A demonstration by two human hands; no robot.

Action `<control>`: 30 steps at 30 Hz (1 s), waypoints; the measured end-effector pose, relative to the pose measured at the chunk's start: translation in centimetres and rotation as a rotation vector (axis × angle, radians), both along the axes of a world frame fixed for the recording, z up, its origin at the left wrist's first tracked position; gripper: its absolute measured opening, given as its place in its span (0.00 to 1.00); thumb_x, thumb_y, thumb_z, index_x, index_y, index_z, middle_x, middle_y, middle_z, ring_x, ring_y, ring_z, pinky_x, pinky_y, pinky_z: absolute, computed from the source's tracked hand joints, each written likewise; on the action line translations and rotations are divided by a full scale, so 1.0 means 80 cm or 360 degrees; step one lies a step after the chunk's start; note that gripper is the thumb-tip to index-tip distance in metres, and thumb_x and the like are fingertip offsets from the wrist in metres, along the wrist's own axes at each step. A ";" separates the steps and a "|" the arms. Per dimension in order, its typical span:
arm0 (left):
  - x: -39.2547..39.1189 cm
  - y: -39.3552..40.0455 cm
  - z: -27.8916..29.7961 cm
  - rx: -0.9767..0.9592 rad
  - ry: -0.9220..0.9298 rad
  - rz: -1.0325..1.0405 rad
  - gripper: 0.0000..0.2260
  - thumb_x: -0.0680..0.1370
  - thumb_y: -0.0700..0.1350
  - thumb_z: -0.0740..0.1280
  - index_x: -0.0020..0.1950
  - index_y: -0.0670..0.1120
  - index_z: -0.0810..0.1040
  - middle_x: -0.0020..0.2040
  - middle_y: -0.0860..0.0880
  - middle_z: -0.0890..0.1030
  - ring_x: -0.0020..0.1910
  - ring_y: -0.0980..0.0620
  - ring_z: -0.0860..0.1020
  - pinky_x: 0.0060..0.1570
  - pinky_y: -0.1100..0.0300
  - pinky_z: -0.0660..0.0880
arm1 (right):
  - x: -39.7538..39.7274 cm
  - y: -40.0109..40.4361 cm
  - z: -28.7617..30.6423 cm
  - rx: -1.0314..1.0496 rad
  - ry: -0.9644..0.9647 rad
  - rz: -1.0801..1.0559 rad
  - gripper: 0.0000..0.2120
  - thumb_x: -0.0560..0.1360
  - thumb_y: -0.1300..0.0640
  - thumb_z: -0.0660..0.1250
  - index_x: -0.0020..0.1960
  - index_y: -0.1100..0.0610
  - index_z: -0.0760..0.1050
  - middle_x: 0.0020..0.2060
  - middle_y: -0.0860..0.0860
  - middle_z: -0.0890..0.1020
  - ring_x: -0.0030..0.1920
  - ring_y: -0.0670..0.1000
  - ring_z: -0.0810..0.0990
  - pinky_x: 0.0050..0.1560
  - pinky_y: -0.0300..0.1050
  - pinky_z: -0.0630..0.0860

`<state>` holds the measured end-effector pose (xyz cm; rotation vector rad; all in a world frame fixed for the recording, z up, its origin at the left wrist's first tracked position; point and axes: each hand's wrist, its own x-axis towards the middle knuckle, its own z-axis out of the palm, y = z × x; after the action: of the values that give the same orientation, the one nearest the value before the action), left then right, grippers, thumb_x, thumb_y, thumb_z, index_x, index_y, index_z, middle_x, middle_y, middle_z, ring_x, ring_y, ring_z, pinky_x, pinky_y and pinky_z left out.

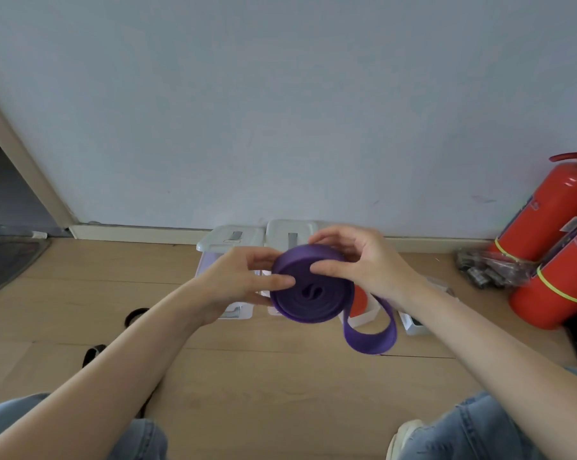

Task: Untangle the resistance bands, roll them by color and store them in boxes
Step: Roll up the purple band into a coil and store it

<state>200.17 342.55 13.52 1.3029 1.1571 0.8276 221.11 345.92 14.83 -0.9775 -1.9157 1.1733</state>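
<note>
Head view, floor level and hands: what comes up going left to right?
Dark mat → black bands on the floor → left hand → purple band roll → right hand → bagged dark items → red fire extinguishers.

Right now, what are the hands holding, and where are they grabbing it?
Both hands hold the purple resistance band by its rolled coil: left hand on the left edge, right hand over the top. Its loose tail hangs free.

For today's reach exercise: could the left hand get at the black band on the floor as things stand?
Probably not yet: the left hand grips the purple roll, though bare floor leads to the black band.
</note>
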 end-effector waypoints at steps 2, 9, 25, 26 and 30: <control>-0.010 0.003 0.007 -0.0048 -0.0177 0.0092 0.17 0.68 0.43 0.73 0.56 0.45 0.80 0.51 0.47 0.84 0.48 0.49 0.83 0.42 0.59 0.80 | 0.005 0.004 0.004 -0.0036 0.0189 -0.0068 0.12 0.68 0.56 0.74 0.49 0.48 0.76 0.45 0.45 0.83 0.46 0.46 0.82 0.48 0.37 0.78; -0.012 0.005 0.005 -0.0363 -0.0740 0.0227 0.19 0.69 0.43 0.70 0.59 0.39 0.77 0.55 0.41 0.82 0.50 0.41 0.82 0.42 0.55 0.80 | -0.007 0.004 -0.005 -0.0176 0.0279 -0.0094 0.12 0.76 0.54 0.66 0.55 0.42 0.70 0.49 0.54 0.81 0.46 0.50 0.83 0.46 0.43 0.80; 0.000 -0.001 0.000 -0.0237 -0.0150 0.0039 0.21 0.65 0.47 0.73 0.56 0.44 0.78 0.49 0.46 0.84 0.44 0.48 0.83 0.38 0.58 0.79 | 0.002 0.008 -0.001 -0.0232 0.0005 -0.0009 0.08 0.75 0.53 0.66 0.55 0.49 0.76 0.48 0.50 0.83 0.46 0.51 0.83 0.46 0.41 0.79; -0.001 -0.001 0.001 -0.0231 -0.0168 0.0070 0.21 0.65 0.47 0.73 0.56 0.43 0.79 0.49 0.45 0.84 0.44 0.48 0.83 0.37 0.59 0.79 | 0.001 0.009 -0.001 -0.0239 0.0032 -0.0018 0.08 0.76 0.52 0.66 0.54 0.49 0.76 0.47 0.49 0.83 0.44 0.49 0.83 0.44 0.39 0.79; 0.005 -0.001 0.005 -0.0300 -0.0259 0.0095 0.22 0.64 0.49 0.74 0.56 0.42 0.80 0.50 0.43 0.84 0.44 0.44 0.83 0.38 0.57 0.80 | -0.005 0.012 -0.008 -0.0083 0.0021 -0.0190 0.05 0.78 0.50 0.61 0.49 0.48 0.75 0.36 0.49 0.79 0.35 0.45 0.79 0.37 0.38 0.75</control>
<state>200.54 342.47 13.89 1.0318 1.1204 0.8309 220.71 346.90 14.21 -1.0935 -1.7987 1.1627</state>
